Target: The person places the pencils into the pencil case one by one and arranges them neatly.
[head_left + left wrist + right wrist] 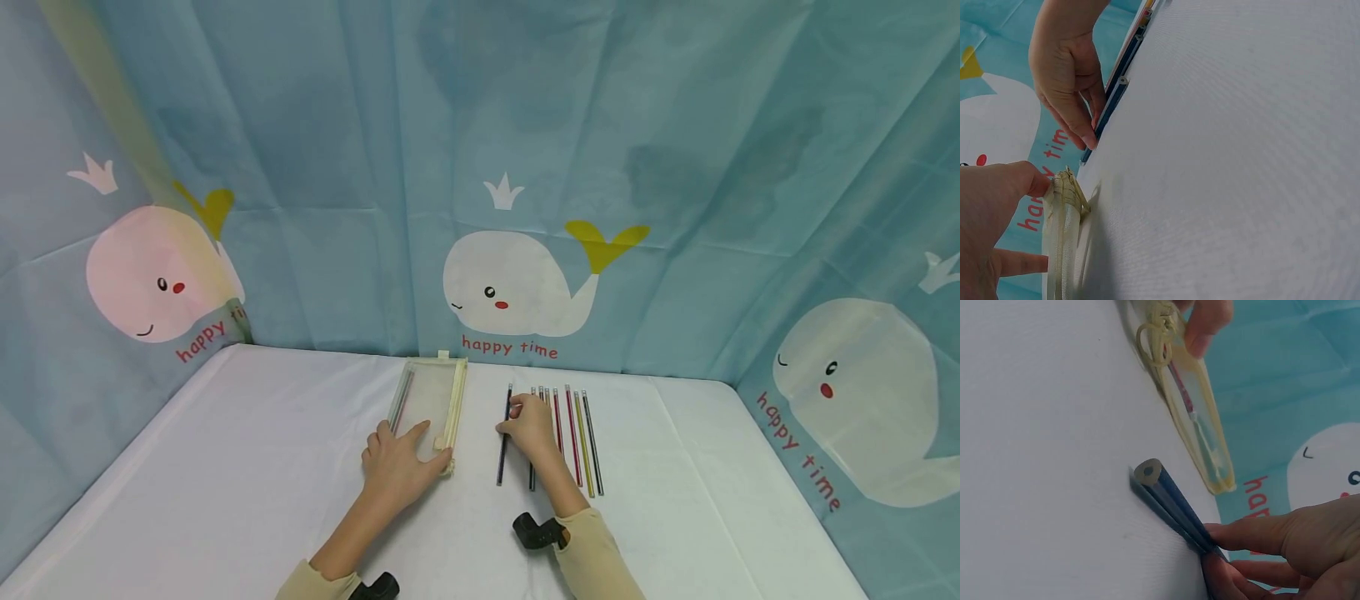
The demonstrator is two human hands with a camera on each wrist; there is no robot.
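Note:
A see-through mesh pencil case with a cream zipper edge lies flat on the white table, a few slim pencils visible inside along its left side. Spread over its near end, my left hand presses on it, thumb by the zipper end. To the right, my right hand pinches a dark blue pencil between thumb and fingers near its middle. In the right wrist view the blue pencil shows its flat, unsharpened end, close over the cloth.
Several more pencils, in red, yellow and dark colours, lie in a row on the table beneath and right of my right hand. A blue curtain with printed whales hangs along the table's back and sides.

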